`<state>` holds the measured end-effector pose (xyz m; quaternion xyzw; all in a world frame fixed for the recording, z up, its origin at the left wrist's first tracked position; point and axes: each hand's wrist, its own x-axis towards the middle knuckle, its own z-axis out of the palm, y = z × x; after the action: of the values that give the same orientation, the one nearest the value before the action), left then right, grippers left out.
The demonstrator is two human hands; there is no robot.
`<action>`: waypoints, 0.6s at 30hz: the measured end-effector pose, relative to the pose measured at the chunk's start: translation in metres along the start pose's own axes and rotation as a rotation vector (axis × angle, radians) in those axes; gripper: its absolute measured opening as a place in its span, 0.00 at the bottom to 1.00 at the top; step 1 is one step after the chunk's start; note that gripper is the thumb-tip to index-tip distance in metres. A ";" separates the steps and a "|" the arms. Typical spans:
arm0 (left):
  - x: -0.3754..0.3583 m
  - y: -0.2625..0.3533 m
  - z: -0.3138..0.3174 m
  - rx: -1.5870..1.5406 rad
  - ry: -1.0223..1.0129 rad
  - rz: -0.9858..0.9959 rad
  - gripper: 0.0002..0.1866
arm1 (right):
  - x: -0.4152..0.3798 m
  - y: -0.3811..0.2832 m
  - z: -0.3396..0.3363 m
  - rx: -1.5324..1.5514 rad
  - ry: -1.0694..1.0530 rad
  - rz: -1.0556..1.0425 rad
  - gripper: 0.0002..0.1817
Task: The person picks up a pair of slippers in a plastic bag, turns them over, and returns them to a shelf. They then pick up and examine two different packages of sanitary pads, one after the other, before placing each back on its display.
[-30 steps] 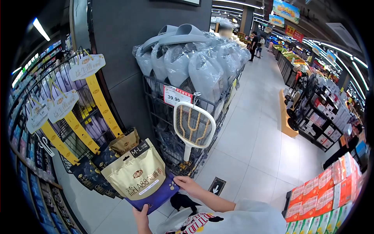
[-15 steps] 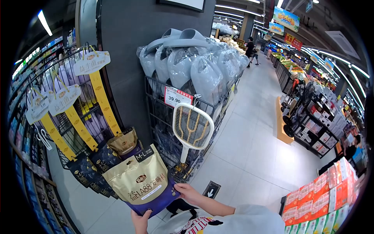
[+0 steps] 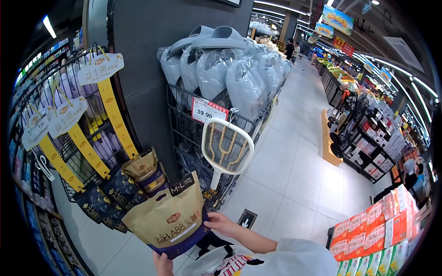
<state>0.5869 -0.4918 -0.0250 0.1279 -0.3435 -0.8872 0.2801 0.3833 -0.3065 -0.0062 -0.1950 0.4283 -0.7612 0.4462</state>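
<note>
A gold and purple bag [image 3: 169, 220] marked M-L is held up in front of me, its printed face toward me. My left hand [image 3: 162, 263] grips its bottom edge, with the thumb on the front. At the bag's right side my right hand [image 3: 220, 222] is closed on the edge. Just behind the bag, a similar gold pouch [image 3: 142, 168] and several dark packs [image 3: 99, 202] hang at the ends of yellow strips [image 3: 115, 118].
A wire bin [image 3: 184, 133] of wrapped grey slippers [image 3: 244, 78] stands ahead, with a white bug-swatter racket [image 3: 227, 146] on its side. Orange packs [image 3: 368, 225] are stacked at the lower right. An aisle [image 3: 299, 152] runs away past a wooden platform [image 3: 329, 142] and distant people [image 3: 289, 49].
The bag has turned slightly and its lower part is tilted differently, still in both hands. The view has shifted a little, and the racket and bin sit slightly further left.
</note>
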 end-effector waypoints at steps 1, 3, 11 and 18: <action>0.003 0.004 0.002 -0.001 -0.002 0.001 0.34 | 0.003 0.001 -0.003 -0.002 -0.001 -0.002 0.14; 0.007 0.011 0.004 0.122 -0.053 0.028 0.27 | 0.007 0.000 -0.005 0.288 0.013 0.053 0.13; 0.029 0.030 -0.020 0.368 -0.083 0.091 0.26 | 0.040 -0.028 -0.002 0.295 -0.061 0.090 0.13; 0.021 0.051 0.008 0.497 0.143 0.027 0.27 | 0.064 -0.020 -0.009 0.268 -0.089 0.046 0.11</action>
<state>0.5872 -0.5303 0.0151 0.2508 -0.5319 -0.7605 0.2754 0.3331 -0.3514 0.0002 -0.1573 0.3068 -0.7918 0.5042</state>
